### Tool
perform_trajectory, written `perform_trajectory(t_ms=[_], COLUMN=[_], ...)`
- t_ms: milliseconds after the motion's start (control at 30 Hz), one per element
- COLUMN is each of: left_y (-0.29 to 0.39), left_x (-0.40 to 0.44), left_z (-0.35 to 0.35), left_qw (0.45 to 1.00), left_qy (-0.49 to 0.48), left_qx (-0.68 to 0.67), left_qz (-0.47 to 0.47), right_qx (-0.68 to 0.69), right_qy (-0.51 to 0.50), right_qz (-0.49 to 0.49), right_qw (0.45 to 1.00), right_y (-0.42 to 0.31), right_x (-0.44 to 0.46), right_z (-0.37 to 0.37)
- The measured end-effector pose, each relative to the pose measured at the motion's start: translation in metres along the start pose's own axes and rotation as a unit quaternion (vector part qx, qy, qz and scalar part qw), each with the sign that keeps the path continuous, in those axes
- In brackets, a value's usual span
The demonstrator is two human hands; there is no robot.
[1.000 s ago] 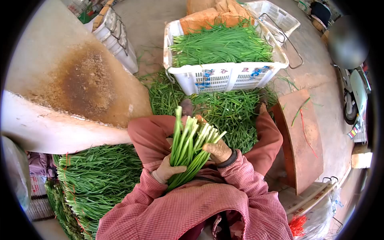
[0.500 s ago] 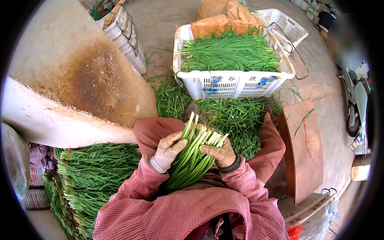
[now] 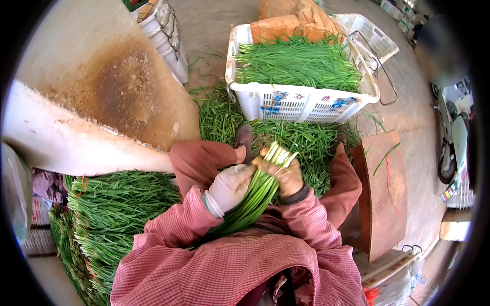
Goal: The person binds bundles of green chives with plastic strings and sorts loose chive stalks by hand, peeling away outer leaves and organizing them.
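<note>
A bunch of garlic chives (image 3: pixel 256 196) stands in front of my lap, its pale cut ends up and its green leaves running down toward my jacket. My right hand (image 3: pixel 287 178), in a stained glove, is closed around the stalks just under the pale ends. From the left side my left hand (image 3: pixel 230 186), in a whitish glove, presses on the same bunch with its fingers curled in; its fingertips are partly hidden near the right hand. Below and ahead, loose green leaves (image 3: pixel 301 137) cover the floor around my shoes.
A white plastic crate (image 3: pixel 306 104) full of chives stands ahead, with brown cloth (image 3: pixel 298 25) at its back. Stacked chive bundles (image 3: pixel 120 214) with red ties lie at my left, beside a stained slab (image 3: pixel 127 97). A wooden board (image 3: pixel 383 199) stands at my right.
The fanned-out stalks are now gathered into a tighter bunch. My right hand has wrapped round them near the pale ends, and my left hand has turned and moved right, closer to it.
</note>
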State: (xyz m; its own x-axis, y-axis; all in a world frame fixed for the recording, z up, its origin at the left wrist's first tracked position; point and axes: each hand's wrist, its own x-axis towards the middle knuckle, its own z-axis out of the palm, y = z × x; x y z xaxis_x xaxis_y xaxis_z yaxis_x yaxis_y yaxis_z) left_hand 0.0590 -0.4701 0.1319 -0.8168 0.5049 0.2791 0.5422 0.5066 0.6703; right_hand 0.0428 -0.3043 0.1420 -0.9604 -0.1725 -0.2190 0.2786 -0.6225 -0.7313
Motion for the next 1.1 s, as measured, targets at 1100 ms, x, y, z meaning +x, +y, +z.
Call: perform_trajectory(t_ms=[1100], left_y=[0.026], left_x=[0.067], left_z=[0.017], left_qw=[0.54], left_qy=[0.108], left_qx=[-0.822], left_qz=[-0.146], right_qx=[-0.444], right_qy=[-0.187], right_qz=[-0.087], right_qw=[0.872], right_y=[-0.074], right_x=[-0.009], right_z=[0.004])
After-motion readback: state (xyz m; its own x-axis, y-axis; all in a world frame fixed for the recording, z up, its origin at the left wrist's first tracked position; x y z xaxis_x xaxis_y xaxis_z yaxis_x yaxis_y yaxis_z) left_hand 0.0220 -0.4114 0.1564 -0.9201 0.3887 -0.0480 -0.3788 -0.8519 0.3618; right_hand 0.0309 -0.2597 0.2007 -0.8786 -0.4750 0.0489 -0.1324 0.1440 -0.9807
